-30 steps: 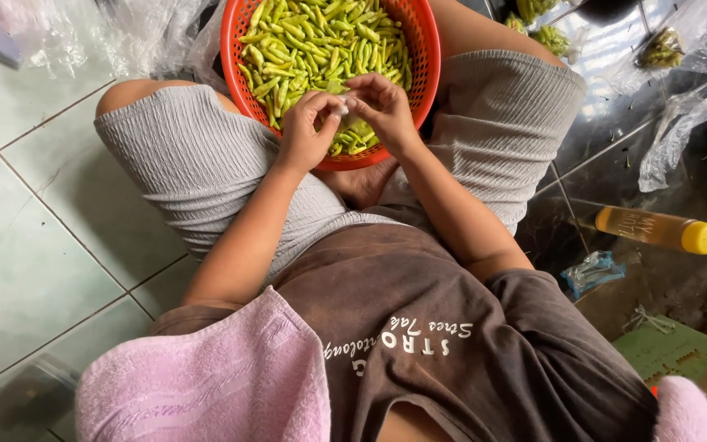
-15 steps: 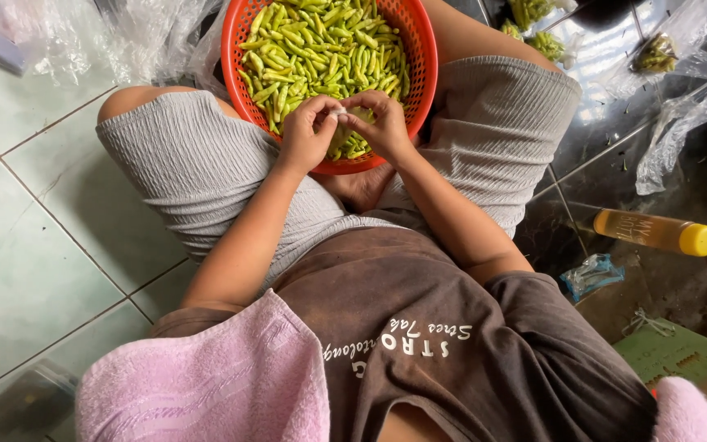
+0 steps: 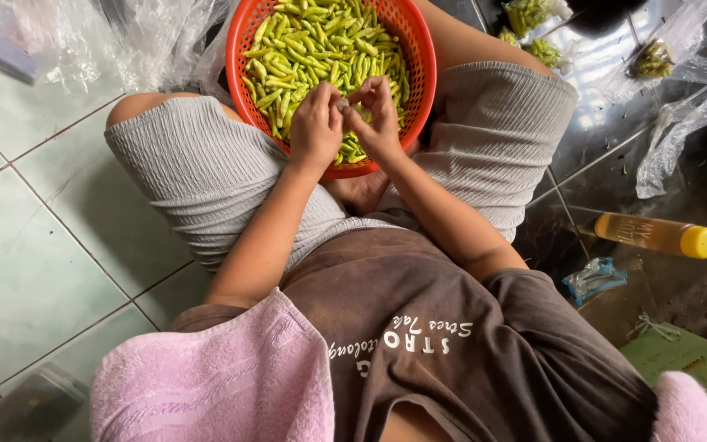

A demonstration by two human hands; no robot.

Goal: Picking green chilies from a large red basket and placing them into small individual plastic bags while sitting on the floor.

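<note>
Both hands, my left hand (image 3: 314, 123) and right hand (image 3: 378, 119), pinch one small green chilli (image 3: 343, 104) over the round orange plastic basket (image 3: 243, 49) of green chillies.

Floor, left side: pale green square tiles (image 3: 34, 270) with dark grout lines, a few small specks. Floor, right side: dark glossy surface (image 3: 615, 155) reflecting bright light from above. Crumpled clear plastic sheeting (image 3: 137, 41) lies at upper left on the tiles. More clear plastic bags (image 3: 681, 131) lie at upper right. A yellow-capped bottle (image 3: 656, 236) lies on its side on the dark floor. A green board (image 3: 681, 352) sits at lower right.
</note>
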